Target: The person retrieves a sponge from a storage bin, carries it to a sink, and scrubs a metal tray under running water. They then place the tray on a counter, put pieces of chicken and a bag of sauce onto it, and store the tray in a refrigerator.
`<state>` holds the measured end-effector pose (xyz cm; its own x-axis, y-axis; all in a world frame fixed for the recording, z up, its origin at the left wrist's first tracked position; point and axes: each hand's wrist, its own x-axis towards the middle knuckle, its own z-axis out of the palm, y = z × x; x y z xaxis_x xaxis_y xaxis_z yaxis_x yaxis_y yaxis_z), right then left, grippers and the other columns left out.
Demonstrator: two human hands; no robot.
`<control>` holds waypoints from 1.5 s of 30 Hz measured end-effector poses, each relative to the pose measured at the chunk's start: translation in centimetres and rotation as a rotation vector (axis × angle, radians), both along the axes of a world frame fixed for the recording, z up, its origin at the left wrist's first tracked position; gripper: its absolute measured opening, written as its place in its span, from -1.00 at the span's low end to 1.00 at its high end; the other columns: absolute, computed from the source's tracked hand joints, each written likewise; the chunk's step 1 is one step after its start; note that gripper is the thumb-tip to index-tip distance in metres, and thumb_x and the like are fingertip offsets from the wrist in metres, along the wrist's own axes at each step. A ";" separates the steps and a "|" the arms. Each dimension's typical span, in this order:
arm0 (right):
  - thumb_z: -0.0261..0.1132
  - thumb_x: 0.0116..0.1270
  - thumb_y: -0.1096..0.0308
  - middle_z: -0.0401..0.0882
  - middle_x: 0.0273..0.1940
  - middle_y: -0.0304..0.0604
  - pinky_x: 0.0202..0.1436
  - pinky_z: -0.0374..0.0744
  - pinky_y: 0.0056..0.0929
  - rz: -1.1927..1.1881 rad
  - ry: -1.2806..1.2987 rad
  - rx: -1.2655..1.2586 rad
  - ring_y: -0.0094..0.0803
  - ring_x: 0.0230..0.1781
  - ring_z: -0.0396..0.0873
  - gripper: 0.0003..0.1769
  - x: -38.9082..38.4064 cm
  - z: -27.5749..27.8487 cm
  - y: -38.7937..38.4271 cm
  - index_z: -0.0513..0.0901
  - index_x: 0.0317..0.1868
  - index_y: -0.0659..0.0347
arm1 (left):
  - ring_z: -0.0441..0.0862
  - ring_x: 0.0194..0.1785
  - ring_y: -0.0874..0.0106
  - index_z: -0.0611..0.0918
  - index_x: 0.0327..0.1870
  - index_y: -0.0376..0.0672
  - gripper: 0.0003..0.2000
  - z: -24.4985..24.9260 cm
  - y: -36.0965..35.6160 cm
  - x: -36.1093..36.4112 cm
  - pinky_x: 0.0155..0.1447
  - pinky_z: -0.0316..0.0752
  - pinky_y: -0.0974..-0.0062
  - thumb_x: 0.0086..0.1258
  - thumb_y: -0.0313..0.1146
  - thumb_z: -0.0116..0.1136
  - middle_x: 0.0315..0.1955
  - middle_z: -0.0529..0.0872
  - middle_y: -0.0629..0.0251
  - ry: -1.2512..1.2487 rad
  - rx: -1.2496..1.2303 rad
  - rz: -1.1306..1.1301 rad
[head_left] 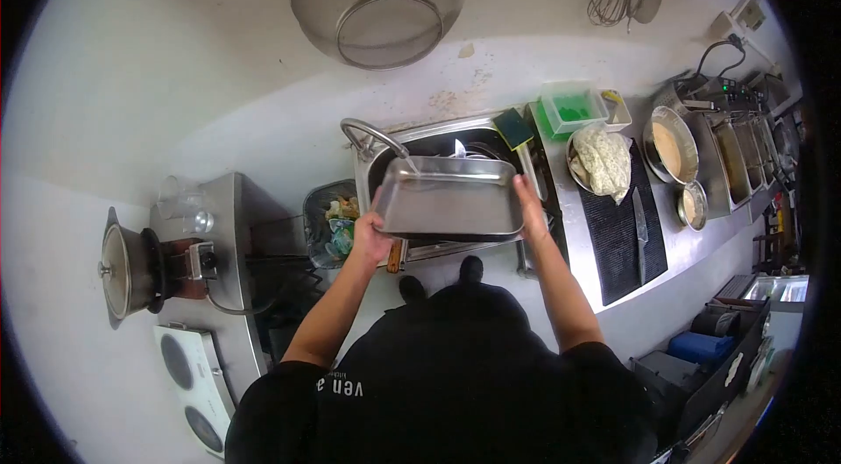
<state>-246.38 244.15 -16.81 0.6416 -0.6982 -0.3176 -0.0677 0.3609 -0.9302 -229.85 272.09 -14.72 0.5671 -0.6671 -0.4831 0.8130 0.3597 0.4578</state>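
A rectangular metal tray is held over the sink, beneath the curved faucet. My left hand grips its left end near the lower corner. At the right end, my right hand presses along the side with its fingers together. Water seems to run from the faucet into the tray's upper left part. Behind the tray, some dishes lie partly hidden in the sink. A green and yellow sponge scrubber leans at the sink's back right corner.
On the right counter are a knife on a black mat, a cloth-covered bowl, a green container and metal bowls. A waste bin stands left of the sink; farther left is a lidded pot.
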 end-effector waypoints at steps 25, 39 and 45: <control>0.21 -0.22 0.74 0.48 -0.10 0.11 0.04 0.43 -0.14 0.388 0.151 -1.397 0.05 -0.07 0.45 -0.11 -2.4 10.3 -5.4 0.32 0.30 0.24 | 0.57 0.03 0.09 0.41 0.08 -0.27 -0.62 -17.9 -12.2 17.2 0.05 0.54 0.03 0.50 -0.13 -0.20 0.00 0.57 0.02 -0.047 0.334 0.320; 0.15 0.18 0.50 0.47 0.04 -0.01 0.09 0.44 -0.21 0.223 0.303 -1.568 -0.12 0.03 0.49 -0.42 -6.9 12.8 1.8 0.35 0.27 0.21 | 0.60 -0.27 0.25 0.57 -0.17 -0.31 -0.76 -20.0 -14.2 27.5 -0.13 0.58 0.22 0.37 -0.33 -0.09 -0.26 0.65 0.11 0.113 0.195 0.477; 0.15 0.23 0.48 0.47 0.02 -0.02 0.13 0.42 -0.20 0.163 0.306 -1.546 -0.13 0.02 0.48 -0.45 -11.0 14.0 4.6 0.34 0.27 0.24 | 0.56 -0.12 0.29 0.46 0.06 -0.28 -0.69 -22.4 -13.7 25.2 -0.04 0.51 0.20 0.44 -0.27 -0.12 -0.06 0.60 0.11 -0.330 0.225 0.303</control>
